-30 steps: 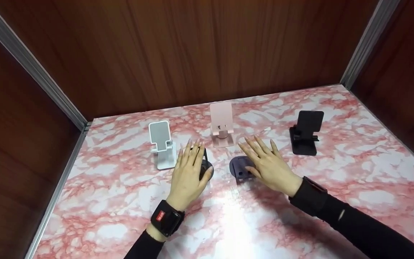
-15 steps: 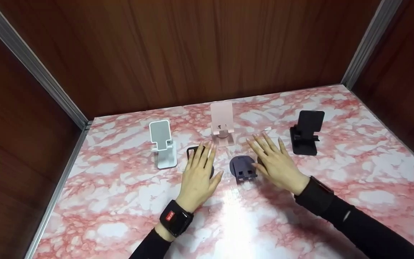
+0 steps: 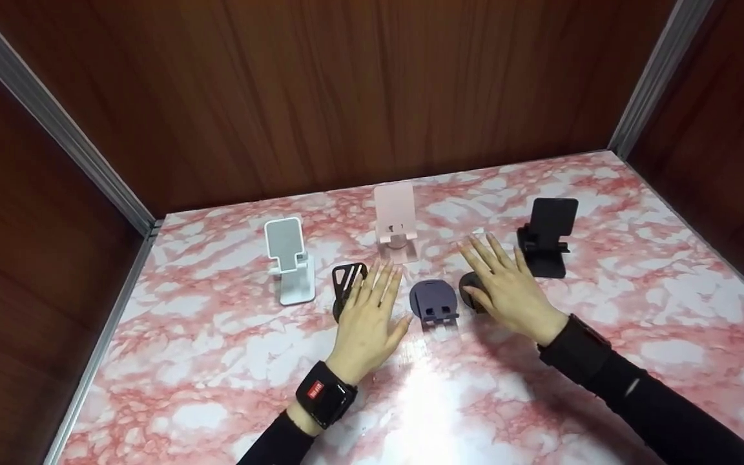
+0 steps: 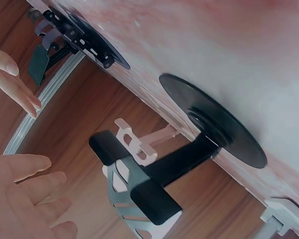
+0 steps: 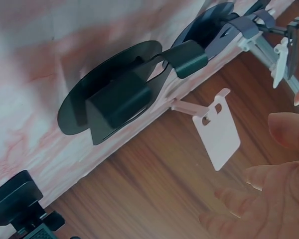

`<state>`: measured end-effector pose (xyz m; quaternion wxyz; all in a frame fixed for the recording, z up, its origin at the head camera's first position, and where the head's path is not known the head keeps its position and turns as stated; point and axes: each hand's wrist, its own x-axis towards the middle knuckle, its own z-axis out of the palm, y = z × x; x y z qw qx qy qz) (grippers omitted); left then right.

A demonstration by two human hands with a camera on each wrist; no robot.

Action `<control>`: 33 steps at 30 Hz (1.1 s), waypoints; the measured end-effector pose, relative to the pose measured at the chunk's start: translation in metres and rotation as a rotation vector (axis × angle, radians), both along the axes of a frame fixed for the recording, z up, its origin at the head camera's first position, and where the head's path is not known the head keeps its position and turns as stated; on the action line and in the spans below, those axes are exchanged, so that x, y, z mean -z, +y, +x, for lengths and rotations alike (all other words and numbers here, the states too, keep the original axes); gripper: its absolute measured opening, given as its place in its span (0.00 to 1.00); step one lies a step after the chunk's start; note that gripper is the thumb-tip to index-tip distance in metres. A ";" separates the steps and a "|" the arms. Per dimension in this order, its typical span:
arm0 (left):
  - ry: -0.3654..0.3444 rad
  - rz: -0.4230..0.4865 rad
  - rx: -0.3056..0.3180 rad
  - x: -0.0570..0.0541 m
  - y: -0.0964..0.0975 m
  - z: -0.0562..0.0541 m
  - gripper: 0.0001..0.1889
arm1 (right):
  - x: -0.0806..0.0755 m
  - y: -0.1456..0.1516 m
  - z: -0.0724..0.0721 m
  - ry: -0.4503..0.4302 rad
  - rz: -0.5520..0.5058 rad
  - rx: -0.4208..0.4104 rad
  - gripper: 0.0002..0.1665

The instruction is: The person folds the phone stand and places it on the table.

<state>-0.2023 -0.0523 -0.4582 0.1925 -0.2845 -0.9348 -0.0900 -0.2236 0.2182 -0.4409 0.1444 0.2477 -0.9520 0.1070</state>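
Observation:
My left hand (image 3: 365, 329), fingers straight and slightly spread, hovers over the lower right of a black slotted phone stand (image 3: 348, 278) in the head view, hiding part of it. In the left wrist view that stand's round base (image 4: 214, 119) sits on the table, and the fingers are apart from it. My right hand (image 3: 511, 297), palm down with fingers spread, covers much of a dark round-based phone stand (image 3: 469, 292). The right wrist view shows this stand's curved lips (image 5: 122, 97) with the hand clear of them. Between the hands lies a purple phone stand (image 3: 435, 300), folded low.
A white phone stand (image 3: 291, 258) stands at left, a pink one (image 3: 396, 213) at the back middle and a black one (image 3: 549, 236) at right. The red-and-white marbled table (image 3: 197, 387) is bounded by brown wood-grain panels (image 3: 346, 97) behind and at both sides.
Both hands have shifted to the right, fingers still straight. More of the slotted stand shows, the purple stand is uncovered, and the dark round-based stand has come partly into sight. The stands keep their places.

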 end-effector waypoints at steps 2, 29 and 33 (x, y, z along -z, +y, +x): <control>0.000 -0.002 0.008 0.001 0.003 0.001 0.37 | 0.000 0.003 0.000 -0.001 -0.008 -0.001 0.39; -0.023 -0.109 0.122 0.006 0.045 0.006 0.36 | -0.024 0.067 -0.023 -0.085 -0.184 0.139 0.41; -0.024 -0.122 0.139 0.007 0.047 0.007 0.37 | -0.027 0.081 -0.027 -0.101 -0.267 0.173 0.42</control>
